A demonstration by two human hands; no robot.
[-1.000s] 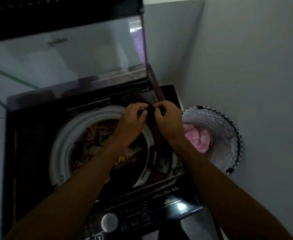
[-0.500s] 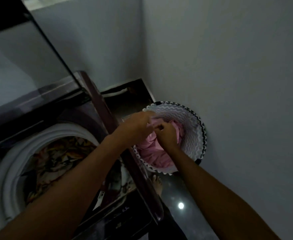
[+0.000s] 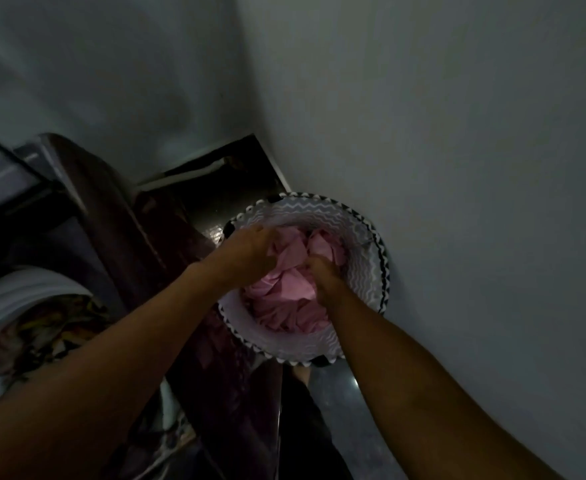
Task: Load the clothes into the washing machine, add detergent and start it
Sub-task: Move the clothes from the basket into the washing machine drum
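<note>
Both hands have left the washer's [image 3: 24, 289] rim and now reach into the basket [image 3: 371, 258] at 3 o'clock of the drum. The left hand [image 3: 250, 254] has its grip bunched on the pink cloth [image 3: 291, 289]; the right hand [image 3: 322, 275] is buried in the same cloth, closing on it. Patterned clothes [image 3: 42, 327] already lie in the drum at 9 o'clock. So loading goes on: this pink load likely comes next, detergent later
</note>
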